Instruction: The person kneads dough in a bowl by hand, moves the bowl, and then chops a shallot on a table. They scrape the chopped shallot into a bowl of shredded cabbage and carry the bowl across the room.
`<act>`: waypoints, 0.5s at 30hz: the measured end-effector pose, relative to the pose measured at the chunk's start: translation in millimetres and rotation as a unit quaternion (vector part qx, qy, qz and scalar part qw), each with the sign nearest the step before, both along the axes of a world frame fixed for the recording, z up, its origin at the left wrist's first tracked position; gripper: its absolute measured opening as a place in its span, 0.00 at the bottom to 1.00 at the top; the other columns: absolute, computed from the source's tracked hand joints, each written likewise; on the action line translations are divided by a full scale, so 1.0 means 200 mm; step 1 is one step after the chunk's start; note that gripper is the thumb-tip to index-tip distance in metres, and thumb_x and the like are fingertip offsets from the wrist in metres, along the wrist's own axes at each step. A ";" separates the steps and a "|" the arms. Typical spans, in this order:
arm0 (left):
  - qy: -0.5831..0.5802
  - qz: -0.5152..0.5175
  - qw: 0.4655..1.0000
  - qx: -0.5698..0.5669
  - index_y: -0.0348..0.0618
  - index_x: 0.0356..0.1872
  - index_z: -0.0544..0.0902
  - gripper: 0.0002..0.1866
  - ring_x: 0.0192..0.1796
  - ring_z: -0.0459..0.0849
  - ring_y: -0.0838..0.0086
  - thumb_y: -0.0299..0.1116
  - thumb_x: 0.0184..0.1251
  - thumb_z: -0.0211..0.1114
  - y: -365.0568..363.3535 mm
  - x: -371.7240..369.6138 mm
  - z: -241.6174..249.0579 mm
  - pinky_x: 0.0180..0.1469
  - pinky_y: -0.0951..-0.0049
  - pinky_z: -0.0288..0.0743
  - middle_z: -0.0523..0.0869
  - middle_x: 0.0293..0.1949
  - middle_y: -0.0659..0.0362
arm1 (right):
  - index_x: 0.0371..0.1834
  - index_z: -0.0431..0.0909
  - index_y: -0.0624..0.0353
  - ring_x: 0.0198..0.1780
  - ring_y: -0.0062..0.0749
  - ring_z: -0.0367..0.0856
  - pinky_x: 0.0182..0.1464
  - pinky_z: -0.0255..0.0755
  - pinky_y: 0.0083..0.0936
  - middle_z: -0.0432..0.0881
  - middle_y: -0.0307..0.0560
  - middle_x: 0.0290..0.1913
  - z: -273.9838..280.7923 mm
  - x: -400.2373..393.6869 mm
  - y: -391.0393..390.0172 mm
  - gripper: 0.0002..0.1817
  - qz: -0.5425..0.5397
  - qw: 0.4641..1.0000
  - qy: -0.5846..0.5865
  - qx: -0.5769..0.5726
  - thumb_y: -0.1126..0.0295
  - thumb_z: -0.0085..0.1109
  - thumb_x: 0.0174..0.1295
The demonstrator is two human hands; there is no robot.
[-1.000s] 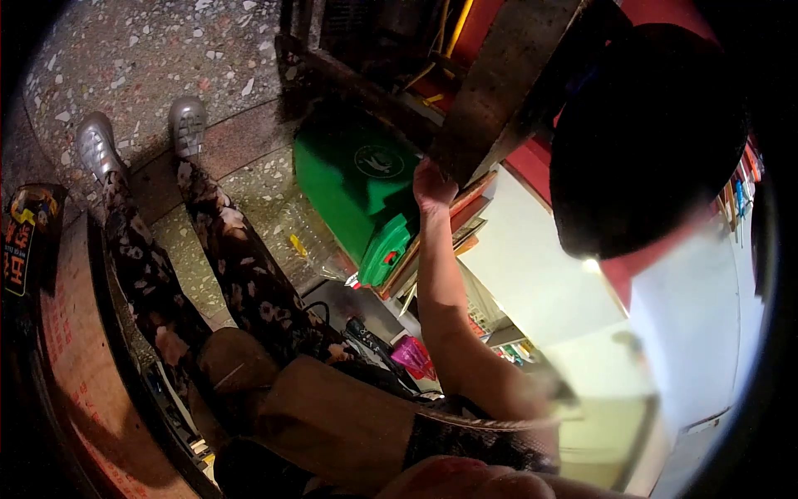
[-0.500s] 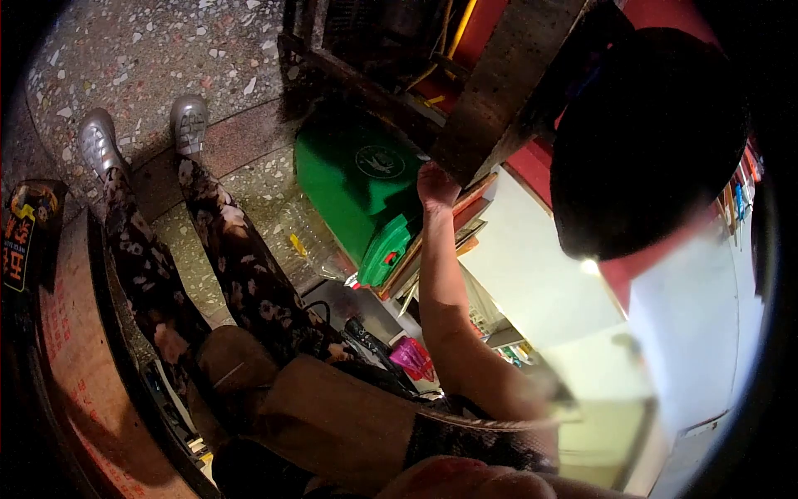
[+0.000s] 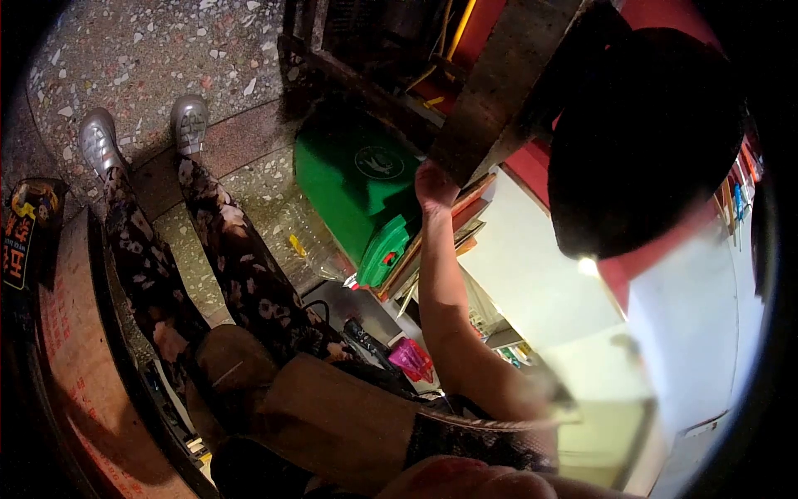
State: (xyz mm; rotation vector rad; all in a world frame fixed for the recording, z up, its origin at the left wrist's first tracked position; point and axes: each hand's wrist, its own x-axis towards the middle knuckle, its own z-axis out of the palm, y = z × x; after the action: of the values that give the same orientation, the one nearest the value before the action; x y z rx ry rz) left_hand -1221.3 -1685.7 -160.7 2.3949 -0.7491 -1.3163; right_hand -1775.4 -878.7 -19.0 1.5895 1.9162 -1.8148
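Observation:
My right hand point(image 3: 436, 187) is raised at the near end of a long dark plank-like piece point(image 3: 503, 79). Its wrist and back show, while the fingers are hidden in shadow at the plank's lower corner. I cannot tell what they hold. Just left of the hand lies a green sheet or bag point(image 3: 353, 179) with a round pale emblem. Close below the wrist is a smaller bright green object point(image 3: 382, 254) with a red spot. Past the forearm, brown-edged boards point(image 3: 445, 237) stand stacked on edge. My left hand does not show.
Legs in dark flowered trousers point(image 3: 237, 241) stretch across the speckled floor point(image 3: 158, 50). A large dark rounded shape point(image 3: 648, 141) blocks the upper right. A pink item point(image 3: 411, 359) lies under the forearm. At left are a reddish board point(image 3: 75, 333) and a black printed package point(image 3: 29, 233).

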 end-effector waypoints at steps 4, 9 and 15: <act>0.008 0.000 1.000 -0.003 0.29 0.64 0.55 0.51 0.69 0.51 0.46 0.62 0.48 0.58 0.01 -0.01 -0.02 0.70 0.45 0.44 0.55 0.66 0.37 | 0.38 0.80 0.59 0.41 0.38 0.80 0.44 0.76 0.32 0.82 0.47 0.40 0.03 0.00 -0.04 0.17 -0.014 1.000 -0.006 -0.022 0.57 0.59 0.56; 0.017 0.005 1.000 -0.012 0.29 0.64 0.55 0.50 0.69 0.51 0.46 0.62 0.50 0.56 0.01 -0.03 -0.05 0.70 0.45 0.44 0.55 0.65 0.36 | 0.40 0.79 0.59 0.42 0.38 0.80 0.44 0.76 0.32 0.82 0.47 0.41 -0.01 -0.02 0.01 0.16 0.015 1.000 0.006 -0.020 0.58 0.58 0.57; 0.035 0.005 0.999 -0.038 0.29 0.63 0.55 0.49 0.69 0.51 0.45 0.62 0.52 0.55 0.02 -0.08 -0.10 0.70 0.45 0.44 0.55 0.65 0.36 | 0.42 0.78 0.59 0.43 0.39 0.80 0.45 0.76 0.32 0.82 0.47 0.42 -0.13 -0.04 0.06 0.16 0.022 0.998 0.006 -0.062 0.59 0.56 0.58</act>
State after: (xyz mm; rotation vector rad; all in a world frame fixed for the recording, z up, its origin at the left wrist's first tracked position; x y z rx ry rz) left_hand -1237.6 -1682.2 -180.2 2.2770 -0.7522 -1.3361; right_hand -1783.6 -866.7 -45.8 1.4904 1.7905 -1.8877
